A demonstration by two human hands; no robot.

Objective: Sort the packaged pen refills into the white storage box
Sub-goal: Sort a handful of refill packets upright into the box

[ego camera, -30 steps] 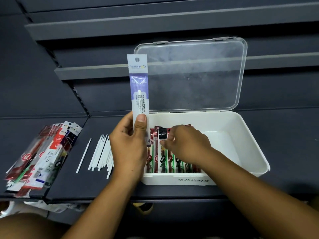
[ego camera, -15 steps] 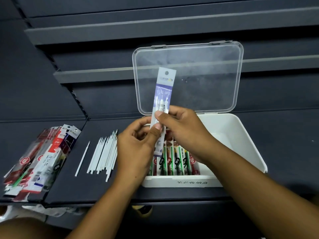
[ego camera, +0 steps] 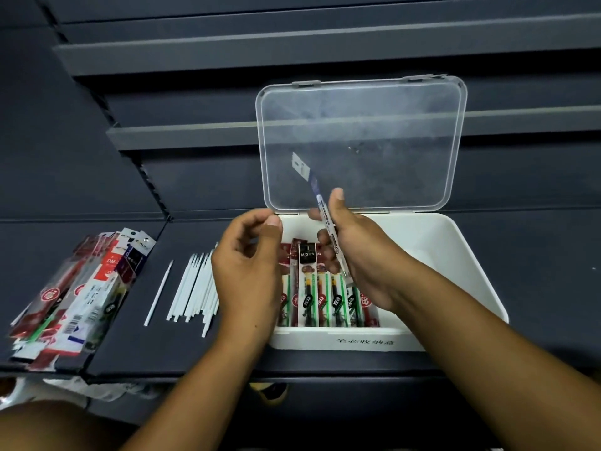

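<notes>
The white storage box (ego camera: 455, 255) sits open on the dark shelf, its clear lid (ego camera: 361, 141) standing upright behind it. Several red and green refill packs (ego camera: 322, 294) lie side by side in its left half. My right hand (ego camera: 354, 245) grips a purple-and-white refill pack (ego camera: 312, 183) edge-on, tilted up to the left over the packs in the box. My left hand (ego camera: 247, 265) hovers at the box's left rim, fingers curled apart, holding nothing. A pile of packaged refills (ego camera: 78, 294) lies at the far left of the shelf.
Several loose white refill sticks (ego camera: 192, 288) lie between the pile and the box. The box's right half shows bare white floor. Dark shelf rails run across behind the lid. The shelf's front edge lies just below the box.
The purple-and-white pack passed from my left hand to my right hand, which turned it edge-on and lowered it toward the box. My left hand let go and drew back left.
</notes>
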